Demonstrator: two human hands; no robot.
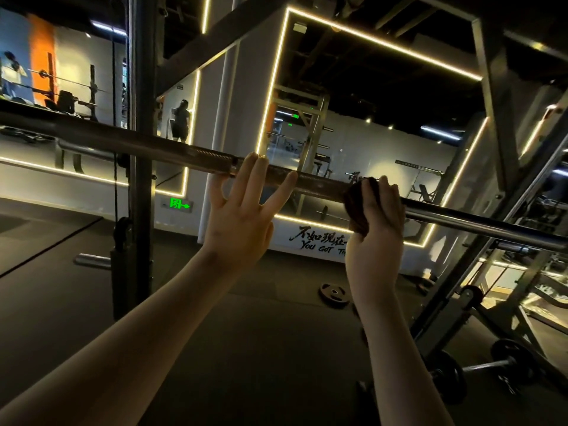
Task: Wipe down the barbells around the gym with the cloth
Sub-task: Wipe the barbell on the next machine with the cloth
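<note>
On the knurled steel barbell point(172, 150), left hand point(238, 222) rests straight-fingered, right hand point(378, 229) clasps a dark wadded cloth point(356, 207).

- We read a green lit exit sign point(179, 205) low on the white wall, close to the floor. It shows one green character that we cannot make out for sure, then an arrow pointing right.
- We read black brush lettering point(319, 238) on the low white wall strip under the glowing frame. The upper line is "不如现在". The lower line, in capitals, is "YOU GOT TH". Both lines run on behind the right hand point(376, 241) and the dark cloth point(358, 207) it grips, so their ends are hidden.
- We see a small green lit sign point(295, 116) high in the far room, too small to read.
</note>
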